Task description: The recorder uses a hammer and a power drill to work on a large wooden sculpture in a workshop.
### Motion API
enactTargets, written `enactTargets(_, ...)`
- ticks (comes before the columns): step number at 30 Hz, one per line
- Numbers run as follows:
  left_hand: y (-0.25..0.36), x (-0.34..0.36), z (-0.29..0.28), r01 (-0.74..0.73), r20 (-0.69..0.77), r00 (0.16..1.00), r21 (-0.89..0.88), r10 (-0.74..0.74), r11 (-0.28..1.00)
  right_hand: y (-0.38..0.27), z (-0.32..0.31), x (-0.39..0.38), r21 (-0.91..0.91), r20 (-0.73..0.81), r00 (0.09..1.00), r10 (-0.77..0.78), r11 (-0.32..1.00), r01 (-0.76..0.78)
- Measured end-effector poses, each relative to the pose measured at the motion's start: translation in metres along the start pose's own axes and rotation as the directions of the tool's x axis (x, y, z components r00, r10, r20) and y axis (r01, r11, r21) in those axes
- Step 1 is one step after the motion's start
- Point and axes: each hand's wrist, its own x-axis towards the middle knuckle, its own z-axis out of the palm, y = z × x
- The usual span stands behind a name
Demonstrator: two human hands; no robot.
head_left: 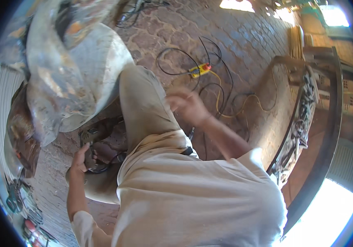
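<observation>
A corded power tool [92,135], probably a drill, is clamped in the left hand [80,159] between the knees [138,79], its cord [103,169] best kept clear, while the blurred right hand's [187,105] grip cannot be told.

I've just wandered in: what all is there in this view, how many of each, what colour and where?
Power tool: one, dark, in the left hand
Socket box: one, yellow and red, floor, upper centre
Black cables: count unclear, looped around the box
Yellow cable: at least one, yellow, running from the box
Crumpled sheet: one, pale with brown stains, upper left
Ridged stack or panel: one, whitish, left edge
Jumbled pieces: uncountable, grey and dark, right
Patterned floor: one, brownish, throughout
Trousers: one pair, khaki, centre
Shirt: one, pale, lower centre
Hands: two; left hand on the tool, right hand blurred near the knee
</observation>
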Motion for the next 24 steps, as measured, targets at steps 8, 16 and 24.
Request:
enactTargets(8,0.016,0.083,-0.071,0.08,-0.12,0.991,0.219,-0.054,0.972,0.122,-0.141,-0.147,-0.359,-0.549,0.565,0.616,0.437,-0.825)
enactTargets(16,0.012,0.088,-0.004,-0.024,-0.029,0.731,0.997,0.682,0.067,0.233,0.002,-0.171,-0.362,-0.536,0.444,0.718,0.28,-0.889)
enactTargets(24,0.019,0.059,0.013,0.13,-0.155,0.877,0.988,0.455,0.087,0.228,-0.068,-0.157,-0.601,-0.597,0.714,0.366,0.385,-0.7)
